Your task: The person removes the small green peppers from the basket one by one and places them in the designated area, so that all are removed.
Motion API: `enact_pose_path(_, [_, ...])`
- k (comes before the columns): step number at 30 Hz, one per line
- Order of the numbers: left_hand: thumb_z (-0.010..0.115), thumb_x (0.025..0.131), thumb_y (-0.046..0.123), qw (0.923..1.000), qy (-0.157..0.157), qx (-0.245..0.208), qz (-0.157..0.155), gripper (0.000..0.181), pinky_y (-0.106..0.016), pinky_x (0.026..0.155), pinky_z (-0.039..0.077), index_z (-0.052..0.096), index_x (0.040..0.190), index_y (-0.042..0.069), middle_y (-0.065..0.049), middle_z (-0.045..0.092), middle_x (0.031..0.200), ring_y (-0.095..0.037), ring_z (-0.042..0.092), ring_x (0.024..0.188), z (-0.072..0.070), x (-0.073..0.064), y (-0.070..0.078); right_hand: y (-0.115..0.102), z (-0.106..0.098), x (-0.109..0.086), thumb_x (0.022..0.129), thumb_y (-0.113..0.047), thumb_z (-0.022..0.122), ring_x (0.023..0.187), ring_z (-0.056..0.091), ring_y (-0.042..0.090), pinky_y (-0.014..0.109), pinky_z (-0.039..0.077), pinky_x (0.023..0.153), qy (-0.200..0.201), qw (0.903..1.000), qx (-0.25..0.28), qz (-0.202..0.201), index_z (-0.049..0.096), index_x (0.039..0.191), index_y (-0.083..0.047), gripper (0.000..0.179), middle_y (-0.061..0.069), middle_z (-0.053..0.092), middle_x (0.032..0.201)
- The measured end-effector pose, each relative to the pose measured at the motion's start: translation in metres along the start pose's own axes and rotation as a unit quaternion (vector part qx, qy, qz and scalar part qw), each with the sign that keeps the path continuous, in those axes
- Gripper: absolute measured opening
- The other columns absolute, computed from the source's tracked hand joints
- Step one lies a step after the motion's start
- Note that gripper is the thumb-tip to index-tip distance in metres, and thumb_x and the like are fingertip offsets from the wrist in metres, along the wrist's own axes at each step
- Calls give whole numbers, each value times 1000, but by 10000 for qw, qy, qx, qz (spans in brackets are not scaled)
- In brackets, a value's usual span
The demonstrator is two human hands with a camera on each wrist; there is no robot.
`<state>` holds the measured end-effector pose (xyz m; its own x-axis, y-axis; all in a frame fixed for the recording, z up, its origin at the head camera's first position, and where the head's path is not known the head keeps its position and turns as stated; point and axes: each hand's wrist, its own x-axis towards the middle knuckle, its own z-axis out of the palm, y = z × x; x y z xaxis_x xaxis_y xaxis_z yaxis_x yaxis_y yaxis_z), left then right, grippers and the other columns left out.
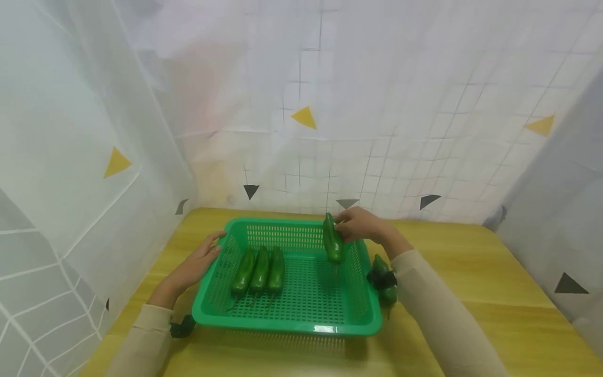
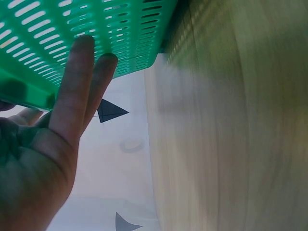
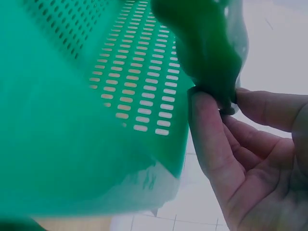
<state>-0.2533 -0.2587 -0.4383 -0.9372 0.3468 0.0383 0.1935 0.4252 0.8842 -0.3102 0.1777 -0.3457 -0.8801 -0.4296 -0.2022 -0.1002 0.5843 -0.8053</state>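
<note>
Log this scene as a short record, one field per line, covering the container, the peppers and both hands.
Container: green basket with slotted walls
Surface: wooden table
Peppers inside: three peppers, side by side toward the basket's left
Right hand: pinches a green pepper by one end, at the basket's far right part
Left hand: touches the basket's left side, two fingers straight against the wall
Outside the basket: green peppers to its right, partly hidden, count unclear

Light here: soft, even. Glare: white patch, green rectangular perforated-plastic basket (image 1: 264,324), five o'clock. Shadow: beneath it, on yellow wood-grain table (image 1: 452,272). Blur: basket's near side, eight o'clock, right wrist view.
</note>
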Motion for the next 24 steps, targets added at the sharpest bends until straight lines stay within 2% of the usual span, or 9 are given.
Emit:
enact_pose_path(6, [32,113,33,10000,-8,-51,-43,52,-68,111,26,20,161,14,-25,16,164,-52,28,143,-1,0,-2,0,-4,-8,102,-6,56,93,73,27,40,59,84,43,10000,46,-22,59,131,12,34,21,70,112])
enact_pose_path(11, [32,113,33,10000,15,-73,54,51,-68,110,28,20,160,14,-26,20,162,-52,31,141,-1,2,0,1,-11,-14,102,-9,56,92,73,27,41,59,83,151,9996,14,-220,61,130,10,35,21,70,113])
enact_pose_path(17, [32,113,33,9999,-20,-80,75,52,-66,110,31,19,160,13,-27,23,160,-52,35,139,0,3,0,6,-17,-20,103,-10,54,93,73,27,42,59,85,142,9997,110,-190,58,133,11,36,19,70,113])
enact_pose_path(20, [32,114,32,9999,-34,-90,40,52,-63,108,36,19,160,13,-29,29,156,-50,42,134,0,2,-1,10,-19,-21,104,-9,55,93,72,27,41,59,85,125,9997,140,-175,58,133,12,36,19,70,112])
enact_pose_path(24, [32,114,30,10000,6,-72,37,51,-64,107,36,20,160,13,-29,30,156,-50,41,135,-1,1,1,13,-23,-21,103,-9,55,93,72,26,40,59,83,232,9995,141,-188,58,132,12,36,20,69,111])
